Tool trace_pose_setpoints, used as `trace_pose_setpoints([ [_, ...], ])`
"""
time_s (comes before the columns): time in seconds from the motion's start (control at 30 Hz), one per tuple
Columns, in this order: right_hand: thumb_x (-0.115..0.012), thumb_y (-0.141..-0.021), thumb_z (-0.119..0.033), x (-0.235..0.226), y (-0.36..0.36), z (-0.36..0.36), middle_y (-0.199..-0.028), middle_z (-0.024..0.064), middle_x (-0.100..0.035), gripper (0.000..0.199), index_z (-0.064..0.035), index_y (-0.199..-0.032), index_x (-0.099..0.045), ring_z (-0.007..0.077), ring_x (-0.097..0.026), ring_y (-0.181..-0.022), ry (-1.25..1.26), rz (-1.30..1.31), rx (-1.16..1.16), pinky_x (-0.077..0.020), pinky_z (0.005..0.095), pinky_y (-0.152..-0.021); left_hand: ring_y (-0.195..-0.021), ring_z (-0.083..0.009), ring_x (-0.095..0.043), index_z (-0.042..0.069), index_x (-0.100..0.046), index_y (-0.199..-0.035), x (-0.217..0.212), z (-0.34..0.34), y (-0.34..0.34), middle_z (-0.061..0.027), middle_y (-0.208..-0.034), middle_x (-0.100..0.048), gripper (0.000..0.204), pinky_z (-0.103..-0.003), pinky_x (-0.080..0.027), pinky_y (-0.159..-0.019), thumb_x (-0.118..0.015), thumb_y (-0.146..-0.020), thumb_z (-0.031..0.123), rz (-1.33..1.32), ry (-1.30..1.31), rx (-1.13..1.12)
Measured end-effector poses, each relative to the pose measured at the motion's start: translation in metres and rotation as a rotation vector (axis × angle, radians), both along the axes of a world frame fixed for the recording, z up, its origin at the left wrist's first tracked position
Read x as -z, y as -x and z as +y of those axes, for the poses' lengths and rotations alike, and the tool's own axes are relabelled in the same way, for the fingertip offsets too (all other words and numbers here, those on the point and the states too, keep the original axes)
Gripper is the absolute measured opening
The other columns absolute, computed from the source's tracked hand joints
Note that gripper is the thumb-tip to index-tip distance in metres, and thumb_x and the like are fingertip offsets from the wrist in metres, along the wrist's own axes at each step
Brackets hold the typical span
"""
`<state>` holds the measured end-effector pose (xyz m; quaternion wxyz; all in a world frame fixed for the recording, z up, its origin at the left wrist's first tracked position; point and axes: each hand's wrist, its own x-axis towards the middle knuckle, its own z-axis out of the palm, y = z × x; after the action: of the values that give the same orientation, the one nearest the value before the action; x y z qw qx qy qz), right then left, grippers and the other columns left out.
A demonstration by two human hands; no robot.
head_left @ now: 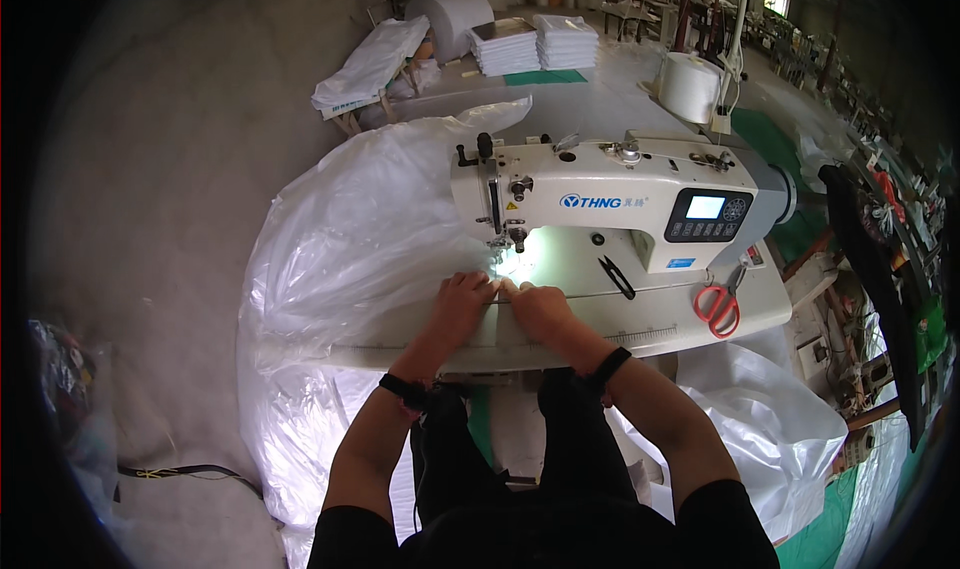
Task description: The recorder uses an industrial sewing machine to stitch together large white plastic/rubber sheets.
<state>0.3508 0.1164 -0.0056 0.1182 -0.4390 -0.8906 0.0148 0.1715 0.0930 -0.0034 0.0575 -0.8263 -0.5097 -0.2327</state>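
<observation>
A white industrial sewing machine (610, 194) stands in front of me, its lamp lighting the needle area. Translucent white plastic sheeting (345, 209) spreads over the table's left side and hangs down beside my legs. Just in front of the needle, my left hand (464, 302) is closed, with its fingertips on the sheeting's edge. My right hand (541, 310) meets it from the right, its fingers also pinched at that edge. What lies right under the fingertips is partly hidden. Both wrists carry dark bands.
Black thread snips (617, 278) and red-handled scissors (718, 310) lie on the machine bed at the right. A large white thread cone (690, 87) stands behind the machine. Folded white stacks (567, 42) and a white roll (450, 21) are at the back. More white sheeting (760, 419) hangs at lower right.
</observation>
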Motion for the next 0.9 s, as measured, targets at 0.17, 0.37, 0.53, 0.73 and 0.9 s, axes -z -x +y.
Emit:
trace_pose_setpoints([
  [0.17, -0.047, -0.082, -0.011, -0.007, 0.001, -0.001, -0.081, 0.0124, -0.065, 0.041, -0.0063, -0.123, -0.049, 0.0248, -0.066, -0.072, -0.019, -0.02, -0.019, -0.0506, 0.0355, -0.058, -0.102, -0.0252, -0.052, 0.015, -0.061, -0.109, 0.004, 0.005, 0.004, -0.0042, -0.107, -0.056, 0.033, -0.04, -0.042, -0.085, -0.053, -0.077, 0.011, 0.017, 0.014, -0.003],
  [0.37, -0.047, -0.08, -0.012, -0.018, 0.006, 0.01, -0.075, 0.0127, -0.066, 0.043, -0.0051, -0.122, -0.051, 0.0283, -0.065, -0.07, 0.04, 0.008, -0.024, -0.0499, 0.0398, -0.06, -0.101, -0.0273, -0.051, 0.015, -0.063, -0.109, -0.004, 0.018, 0.007, -0.0055, -0.105, -0.055, 0.033, -0.039, -0.041, -0.086, -0.052, -0.079, 0.006, -0.008, 0.094, -0.046],
  [0.53, -0.048, -0.079, -0.015, -0.015, 0.01, 0.015, -0.077, 0.0134, -0.066, 0.037, -0.0044, -0.113, -0.057, 0.0298, -0.065, -0.069, 0.08, 0.053, 0.007, -0.0498, 0.0419, -0.062, -0.1, -0.0277, -0.051, 0.014, -0.064, -0.108, -0.002, 0.029, 0.01, -0.0061, -0.106, -0.055, 0.03, -0.039, -0.041, -0.085, -0.051, -0.082, 0.008, -0.054, 0.127, 0.005],
  [0.73, -0.048, -0.079, -0.016, -0.007, 0.016, 0.017, -0.076, 0.0136, -0.066, 0.026, -0.0023, -0.094, -0.064, 0.0294, -0.065, -0.07, 0.06, 0.021, 0.061, -0.0503, 0.0408, -0.062, -0.104, -0.0273, -0.05, 0.013, -0.063, -0.111, 0.004, 0.035, 0.009, -0.0063, -0.11, -0.055, 0.033, -0.04, -0.041, -0.087, -0.05, -0.082, 0.006, -0.003, 0.115, -0.054],
  [0.9, -0.049, -0.078, -0.015, 0.0, 0.019, 0.016, -0.073, 0.011, -0.066, 0.033, -0.0012, -0.104, -0.062, 0.0267, -0.066, -0.068, 0.007, 0.04, 0.108, -0.0501, 0.0382, -0.058, -0.105, -0.027, -0.05, 0.013, -0.063, -0.112, -0.002, 0.04, 0.006, -0.005, -0.11, -0.055, 0.035, -0.04, -0.041, -0.088, -0.05, -0.08, 0.006, 0.009, 0.143, -0.083],
])
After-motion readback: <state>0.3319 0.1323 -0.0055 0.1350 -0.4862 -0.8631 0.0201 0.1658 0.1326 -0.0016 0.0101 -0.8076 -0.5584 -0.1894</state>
